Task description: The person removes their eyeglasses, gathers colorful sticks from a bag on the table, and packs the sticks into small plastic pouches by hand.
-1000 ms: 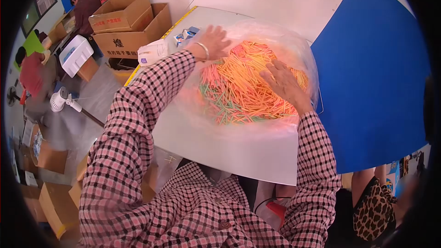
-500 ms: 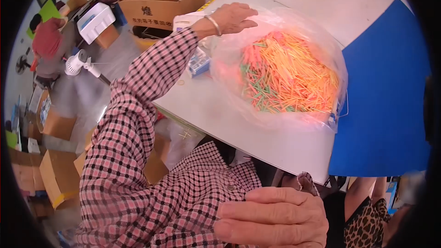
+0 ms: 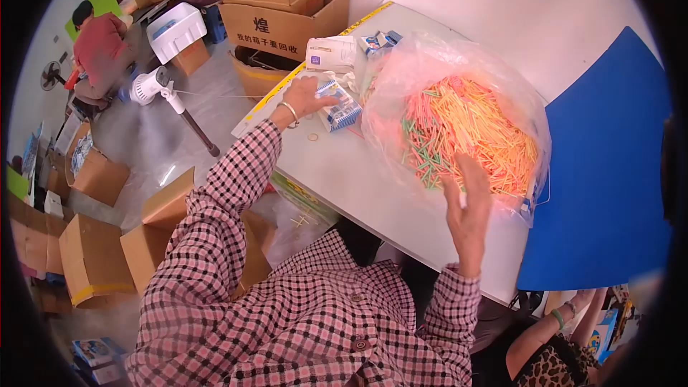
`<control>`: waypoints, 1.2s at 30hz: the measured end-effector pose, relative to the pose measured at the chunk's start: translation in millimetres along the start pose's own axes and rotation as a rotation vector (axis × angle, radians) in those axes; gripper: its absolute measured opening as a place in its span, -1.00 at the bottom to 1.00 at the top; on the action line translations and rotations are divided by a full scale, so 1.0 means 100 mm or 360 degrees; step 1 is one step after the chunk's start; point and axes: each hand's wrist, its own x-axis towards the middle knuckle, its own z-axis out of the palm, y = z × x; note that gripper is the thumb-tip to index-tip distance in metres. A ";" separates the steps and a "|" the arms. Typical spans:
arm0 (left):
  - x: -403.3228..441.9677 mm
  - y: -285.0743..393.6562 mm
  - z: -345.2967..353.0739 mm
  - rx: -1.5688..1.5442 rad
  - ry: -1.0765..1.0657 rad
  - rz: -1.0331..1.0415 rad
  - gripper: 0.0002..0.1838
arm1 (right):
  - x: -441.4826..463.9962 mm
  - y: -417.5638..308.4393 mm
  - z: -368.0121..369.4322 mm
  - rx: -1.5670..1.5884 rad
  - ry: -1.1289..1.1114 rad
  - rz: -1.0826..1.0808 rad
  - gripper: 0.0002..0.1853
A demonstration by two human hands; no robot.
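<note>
A clear plastic bag [image 3: 387, 111] lies open on the white table [image 3: 322, 165], full of thin orange, pink and green sticks [image 3: 473, 129]. Left of the bag, my left hand [image 3: 304, 97], with a bangle at the wrist, reaches to a small blue and white box [image 3: 338, 107]; the fingertips are at its upper left edge, and whether they touch it is unclear. My right hand [image 3: 469, 215] is raised over the front edge of the bag, fingers apart and holding nothing.
A white package [image 3: 331, 54] and another small blue box [image 3: 380, 41] sit farther back. Cardboard boxes [image 3: 269, 29] stand behind left, a white fan [image 3: 150, 86] on the floor side. A blue panel [image 3: 602, 172] is at right. Other people sit at far left and lower right.
My left hand has moved from the bag's far rim down and left to the small box. My right hand has come up from near my body to the bag's front edge. The view has shifted.
</note>
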 end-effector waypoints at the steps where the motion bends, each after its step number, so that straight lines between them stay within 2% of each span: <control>1: -0.01 0.00 0.07 -0.0027 -0.0025 -0.0077 -0.44 | -0.11 0.21 0.14 -0.0041 -0.0028 0.0012 -0.52; 4: -0.04 -0.05 0.25 -0.0085 -0.0086 -0.0241 -0.38 | -0.45 0.34 0.40 -0.0216 -0.0114 0.0061 -0.55; 6: -0.01 -0.11 0.32 -0.0235 0.0030 -0.0257 -0.45 | -0.66 0.31 0.51 -0.0105 -0.0334 0.0170 -0.52; 11: -0.07 0.08 0.21 -0.0203 0.0303 -0.0414 -0.57 | -0.96 0.33 0.73 -0.0154 -0.0382 -0.0041 -0.48; 16: -0.09 0.01 0.18 -0.0283 0.0454 -0.0365 -0.66 | -1.01 0.38 0.76 -0.0057 -0.0325 0.0016 -0.48; 19: -0.12 0.12 -0.09 -0.0850 0.0528 -0.0205 -0.71 | -0.98 0.41 0.75 0.0047 -0.0321 0.0092 -0.48; 23: -0.23 0.36 -0.51 -0.0891 0.0653 -0.0043 -0.79 | -0.95 0.42 0.73 0.0087 -0.0341 0.0115 -0.47; 28: -0.37 0.85 -1.06 -0.1317 0.0551 0.0116 -0.90 | -0.78 0.43 0.62 0.0413 -0.0097 0.0328 -0.46; 31: -0.49 1.27 -1.11 -0.1617 0.0114 0.0301 -0.89 | -0.50 0.37 0.46 0.0627 0.0074 0.0483 -0.47; 33: -0.54 1.55 -0.98 -0.1725 -0.0053 0.0331 -0.88 | -0.31 0.29 0.37 0.1383 0.0045 0.0680 -0.49; 34: -0.57 1.68 -0.90 -0.1826 -0.0199 0.0350 -0.88 | -0.25 0.26 0.38 0.1368 0.0067 0.0703 -0.49; 36: -0.60 1.89 -0.73 -0.1849 -0.0217 0.0384 -0.88 | -0.20 0.19 0.41 0.1599 -0.0085 0.0537 -0.54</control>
